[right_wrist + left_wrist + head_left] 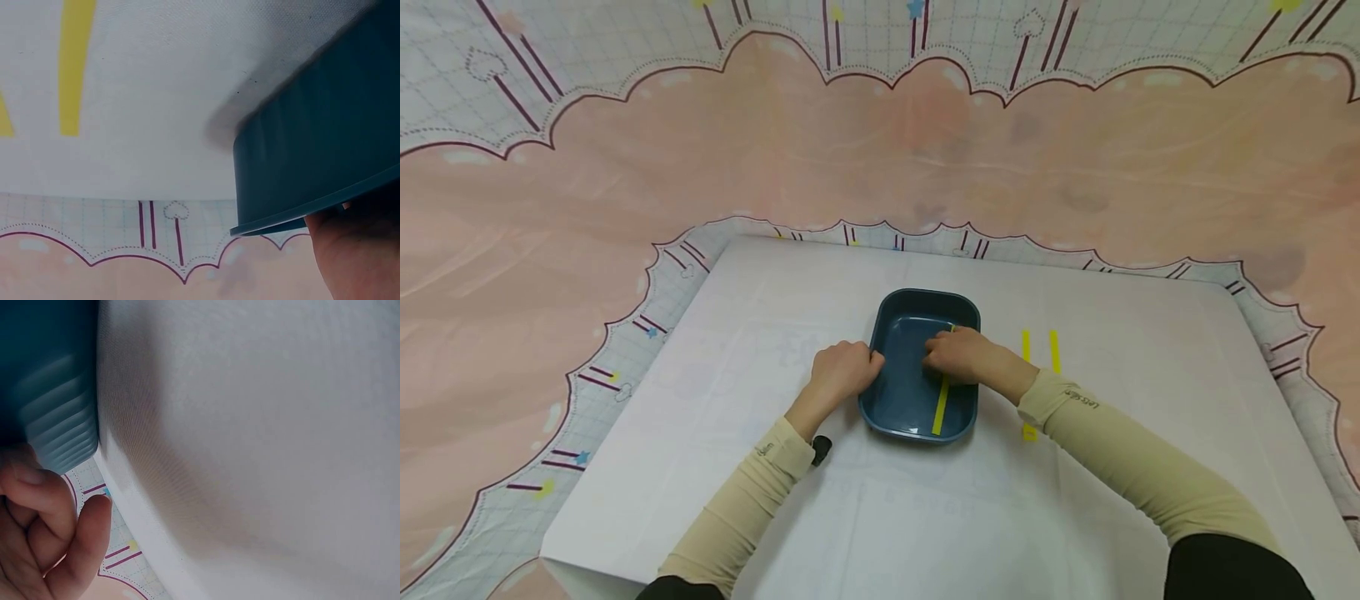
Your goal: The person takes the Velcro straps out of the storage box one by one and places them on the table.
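A dark blue rectangular basin (895, 417) with rounded corners stands on the white table. My left hand (842, 368) grips its left rim, thumb over the edge; in the left wrist view the curled fingers (47, 528) are beside the outer wall. My right hand (962, 354) reaches over the right rim into the basin, knuckles up, fingers bent downward. A yellow strip (940, 408) runs lengthwise along the basin's right half and passes beneath that hand. The right fingertips are hidden, so I cannot tell whether they hold anything.
Yellow strips (1055, 350) lie on the white table (760, 350) right of the basin, partly covered by the right forearm. A small black device (822, 450) is at the left wrist. Patterned peach cloth (880, 158) surrounds the table's back and sides.
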Demonstrator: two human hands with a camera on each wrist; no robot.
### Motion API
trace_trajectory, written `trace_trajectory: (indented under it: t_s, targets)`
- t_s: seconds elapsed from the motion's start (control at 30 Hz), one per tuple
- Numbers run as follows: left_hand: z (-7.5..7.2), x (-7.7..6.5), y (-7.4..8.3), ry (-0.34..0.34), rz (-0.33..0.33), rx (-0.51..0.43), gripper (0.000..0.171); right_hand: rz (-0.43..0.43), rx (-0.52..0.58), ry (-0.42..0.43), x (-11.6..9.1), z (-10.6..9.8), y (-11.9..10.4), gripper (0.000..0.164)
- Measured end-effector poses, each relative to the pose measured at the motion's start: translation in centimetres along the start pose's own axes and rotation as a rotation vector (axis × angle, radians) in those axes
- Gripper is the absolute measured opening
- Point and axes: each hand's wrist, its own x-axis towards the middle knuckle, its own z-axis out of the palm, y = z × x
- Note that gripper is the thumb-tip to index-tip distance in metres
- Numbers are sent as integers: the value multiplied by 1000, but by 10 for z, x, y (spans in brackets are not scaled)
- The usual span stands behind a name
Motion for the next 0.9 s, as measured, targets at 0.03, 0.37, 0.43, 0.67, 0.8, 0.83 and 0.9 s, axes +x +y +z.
trace_trajectory:
  t_s: [0.03,0.37,0.43,0.67,0.8,0.83,0.9]
  targets:
    - [0,0,0,0,-1,0,41,-3,2,1,0,0,0,26]
    - [0,0,1,-4,-1,-4,42,-3,16,-21,2,0,1,19]
    - [1,-1,1,-9,-2,-5,42,-12,13,-31,1,-1,1,18]
    - [1,-2,0,-15,-5,0,43,-63,-29,-23,0,-2,-1,17]
    - [-1,-2,0,-6,-1,-10,43,-54,-21,-41,0,-1,0,19]
    - [-1,-2,0,-4,0,-12,42,-52,-20,-44,1,-1,1,20]
    - [-1,-1,1,-3,0,-14,42,-53,-20,-45,1,0,2,19]
